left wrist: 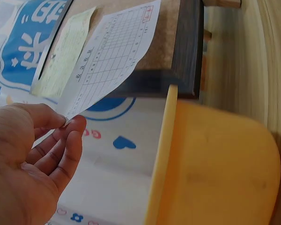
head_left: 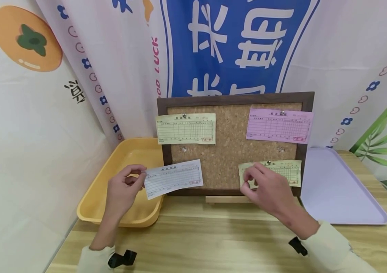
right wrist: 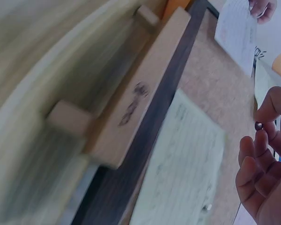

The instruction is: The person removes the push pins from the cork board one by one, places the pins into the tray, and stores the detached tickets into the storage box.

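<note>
My left hand point(head_left: 124, 189) pinches a white receipt slip point(head_left: 174, 179) by its left edge, thumb against fingertips. The slip hangs a little tilted in front of the corkboard point(head_left: 227, 151), over its lower left corner. My right hand point(head_left: 269, 188) pinches a small shiny pushpin point(right wrist: 258, 125) between thumb and finger, in front of the board's lower right part. Behind that hand, a yellow-green slip point(head_left: 290, 172) is pinned and partly hidden. Another yellow-green slip point(head_left: 186, 129) is pinned at upper left, and a pink slip point(head_left: 278, 126) at upper right.
A yellow tray point(head_left: 118, 222) stands to the left, partly behind the board. The lilac tray point(head_left: 343, 189) lies to the right on the wooden table point(head_left: 213, 235). Wooden easel feet point(right wrist: 70, 119) jut out below the board. Patterned cloth point(head_left: 132, 76) hangs behind.
</note>
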Demonstrator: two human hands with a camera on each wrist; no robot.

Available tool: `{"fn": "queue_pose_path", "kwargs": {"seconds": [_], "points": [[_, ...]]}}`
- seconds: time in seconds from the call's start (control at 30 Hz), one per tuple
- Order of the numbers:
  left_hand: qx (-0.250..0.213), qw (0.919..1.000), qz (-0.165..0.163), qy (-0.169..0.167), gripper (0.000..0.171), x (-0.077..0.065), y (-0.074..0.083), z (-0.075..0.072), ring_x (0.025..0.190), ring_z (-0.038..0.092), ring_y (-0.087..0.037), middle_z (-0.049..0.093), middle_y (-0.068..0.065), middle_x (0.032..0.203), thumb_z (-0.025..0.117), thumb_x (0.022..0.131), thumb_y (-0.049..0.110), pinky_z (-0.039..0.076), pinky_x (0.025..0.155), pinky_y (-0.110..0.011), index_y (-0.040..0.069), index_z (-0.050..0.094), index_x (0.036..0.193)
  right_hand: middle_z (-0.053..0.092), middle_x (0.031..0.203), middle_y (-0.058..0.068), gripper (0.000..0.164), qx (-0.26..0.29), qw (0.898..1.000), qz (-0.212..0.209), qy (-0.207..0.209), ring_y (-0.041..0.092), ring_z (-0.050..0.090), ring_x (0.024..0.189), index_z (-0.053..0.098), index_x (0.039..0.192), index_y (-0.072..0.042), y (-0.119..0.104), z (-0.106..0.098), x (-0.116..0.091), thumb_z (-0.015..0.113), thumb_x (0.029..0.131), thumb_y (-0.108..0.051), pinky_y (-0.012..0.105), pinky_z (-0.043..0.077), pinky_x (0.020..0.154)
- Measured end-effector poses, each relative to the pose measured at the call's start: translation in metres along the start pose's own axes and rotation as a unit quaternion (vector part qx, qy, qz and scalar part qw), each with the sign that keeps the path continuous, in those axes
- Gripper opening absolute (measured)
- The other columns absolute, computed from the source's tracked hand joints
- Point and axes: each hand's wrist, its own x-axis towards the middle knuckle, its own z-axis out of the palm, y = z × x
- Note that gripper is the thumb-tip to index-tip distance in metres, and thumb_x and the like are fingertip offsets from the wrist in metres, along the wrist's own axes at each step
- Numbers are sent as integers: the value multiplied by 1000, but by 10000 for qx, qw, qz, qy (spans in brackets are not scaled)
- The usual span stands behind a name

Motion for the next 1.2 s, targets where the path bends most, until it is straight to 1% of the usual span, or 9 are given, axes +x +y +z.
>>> {"fn": "queue_pose_path", "kwargs": {"seconds": [0.2,0.4,0.57,0.73,0.83,0.93,1.1,1.2], "points": [[98,9998,-91,163,12,-2,-6,-14,67,70,-15,69,-11,97,70,99,8,58,58,-25,2,73,109,58,80,-7,10,-206,9996,191,-79,2,48,60,61,82,-19,17,-15,-22,64,75,-13,18,37,44],[-12,9990,-216,389,12,-3,-11,-25,65,69,-15,69,-12,96,70,98,6,58,58,-24,0,72,108,56,79,-9,5,-469,9983,335,-78,2,48,60,62,82,-20,31,-28,-48,62,77,-19,17,37,44],[-129,9970,-494,588,13,-5,-17,-35,63,67,-15,68,-11,94,70,97,4,57,57,-23,-2,72,108,55,79,-10,6,-672,9963,524,-76,4,49,60,62,82,-22,44,-39,-70,63,76,-21,18,38,43],[12,9947,-815,620,17,-8,-27,-44,63,66,-14,67,-9,96,71,97,6,57,57,-22,-2,71,112,54,79,-9,7,-933,9927,747,-132,4,48,60,60,81,-23,57,-50,-88,63,75,-24,20,37,41],[75,9929,-974,676,18,-9,-34,-48,62,65,-13,66,-10,96,71,97,6,57,57,-21,-3,71,113,55,79,-10,10,-1028,9901,947,-146,5,50,60,60,81,-23,64,-57,-97,66,73,-23,22,37,40],[72,9914,-1097,711,19,-10,-41,-51,61,65,-13,66,-10,94,71,97,5,57,57,-22,-4,70,114,57,80,-11,16,-1030,9868,1236,-206,7,53,63,60,80,-24,72,-64,-105,71,69,-20,25,39,43],[230,9891,-1287,676,19,-10,-58,-57,61,66,-13,67,-9,93,69,98,4,57,56,-23,-7,69,114,58,79,-10,21,-1068,9783,1722,-441,5,50,64,61,79,-24,85,-75,-115,75,67,-14,28,40,45],[424,9876,-1357,660,20,-11,-67,-59,63,66,-12,67,-11,95,68,98,5,57,56,-23,-7,69,115,59,77,-8,22,-1115,9716,1987,-646,3,48,64,61,78,-23,92,-79,-120,78,67,-13,28,40,46]]}}
